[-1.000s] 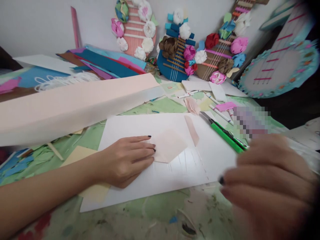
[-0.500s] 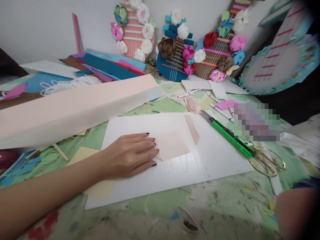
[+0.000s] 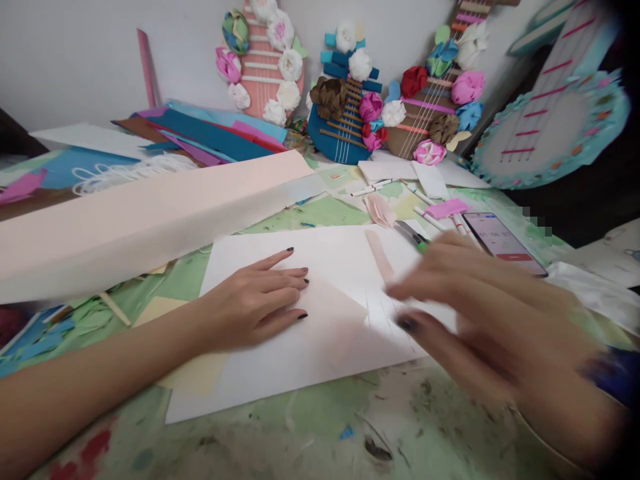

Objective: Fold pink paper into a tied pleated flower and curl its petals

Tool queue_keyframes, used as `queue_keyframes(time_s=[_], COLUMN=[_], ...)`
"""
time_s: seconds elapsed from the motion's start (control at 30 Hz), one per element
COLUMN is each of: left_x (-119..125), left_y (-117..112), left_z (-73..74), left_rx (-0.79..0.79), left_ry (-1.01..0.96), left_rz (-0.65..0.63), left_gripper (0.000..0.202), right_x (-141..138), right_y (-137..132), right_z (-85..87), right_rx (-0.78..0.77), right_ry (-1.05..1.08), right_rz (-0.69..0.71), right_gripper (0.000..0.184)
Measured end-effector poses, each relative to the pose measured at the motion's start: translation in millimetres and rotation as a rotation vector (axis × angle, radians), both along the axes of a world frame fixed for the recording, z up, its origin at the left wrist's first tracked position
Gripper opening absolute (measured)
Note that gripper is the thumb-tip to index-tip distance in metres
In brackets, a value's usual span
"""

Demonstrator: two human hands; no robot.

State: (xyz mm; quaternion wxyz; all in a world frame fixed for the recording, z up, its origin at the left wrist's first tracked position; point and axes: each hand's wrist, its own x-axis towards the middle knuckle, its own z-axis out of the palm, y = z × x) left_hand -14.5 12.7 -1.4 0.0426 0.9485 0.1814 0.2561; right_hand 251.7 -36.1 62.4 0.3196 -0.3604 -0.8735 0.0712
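Observation:
My left hand [image 3: 260, 300] lies flat with fingers spread on a white sheet [image 3: 320, 250], its fingertips at a pale pink paper piece [image 3: 343, 323]. From the right, my right hand [image 3: 480, 320] reaches over the sheet, smeared by motion. Its thumb and forefinger are apart, and nothing shows between them. A narrow pink paper strip [image 3: 379, 257] rests on the sheet just beyond those fingertips. Behind that hand, the blade end of a green utility knife [image 3: 417, 239] shows; the rest is hidden. The gold-handled scissors are covered.
A long folded pink sheet [image 3: 160, 200] lies at the left. Folded pink paper [image 3: 379, 210], several markers [image 3: 373, 188] and a phone [image 3: 503, 243] lie farther back. Paper-flowered guitar shapes [image 3: 345, 120] lean at the wall. Scraps [image 3: 346, 433] litter the green-stained tabletop [image 3: 300, 440].
My right hand has come in from the lower right over the sheet, covering the scissors and most of the knife. The pink paper piece has turned and shifted down. My left hand's fingers are more spread.

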Motion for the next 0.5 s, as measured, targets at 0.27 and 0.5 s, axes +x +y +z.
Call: queue_keyframes(time_s=[0.27,0.5], left_x=[-5,-1], left_y=[13,1], left_z=[4.5,12.9], left_rx=[-0.003,0.008], left_ry=[0.211,0.149], left_rz=[0.063,0.001], left_gripper=[0.029,0.051], right_x=[-10,-22], right_y=[29,29], right_z=[-35.1,-58.8], right_rx=[-0.287,-0.174], right_ry=[-0.279,-0.027], right_rz=[0.282,0.195], right_gripper=[0.033,0.014])
